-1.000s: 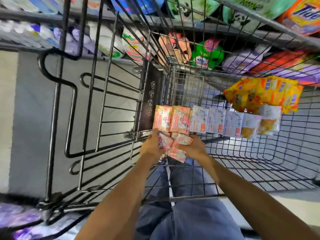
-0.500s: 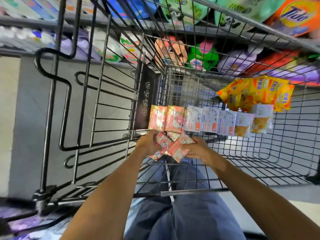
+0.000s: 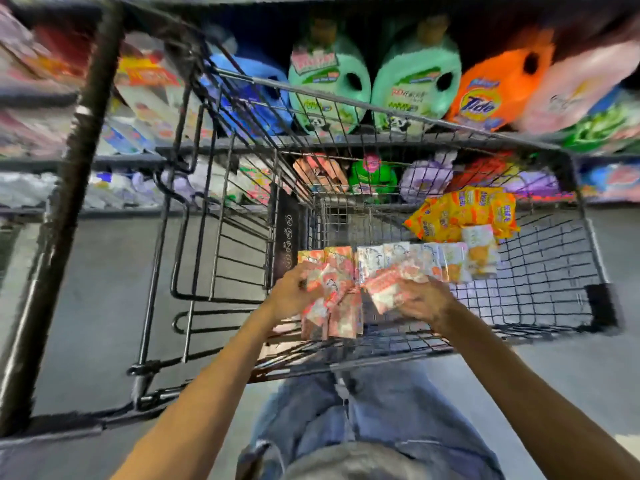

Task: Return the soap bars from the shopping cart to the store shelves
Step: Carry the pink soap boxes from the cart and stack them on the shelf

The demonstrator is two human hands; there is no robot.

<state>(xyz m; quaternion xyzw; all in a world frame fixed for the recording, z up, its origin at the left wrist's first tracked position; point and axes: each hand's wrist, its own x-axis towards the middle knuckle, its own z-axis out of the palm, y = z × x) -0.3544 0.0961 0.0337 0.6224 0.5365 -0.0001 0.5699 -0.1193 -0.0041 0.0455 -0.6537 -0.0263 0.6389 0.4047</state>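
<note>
Hands have drawn apart since a moment ago, splitting the pink bundle | left hand [image 3: 294, 294] grips a fan of several pink soap bars [image 3: 332, 306] | right hand [image 3: 420, 301] holds one pink bar [image 3: 382, 289] | both above the near end of the shopping cart [image 3: 601, 304] | boxed soap row [image 3: 405, 259] stands inside, beside yellow packs [image 3: 460, 213] | Tide jug [image 3: 485, 95] on the shelf [image 3: 114, 161] beyond.

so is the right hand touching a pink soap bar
Touching. The head view shows the right hand gripping a pink soap bar over the cart, with no gap between them.
</note>
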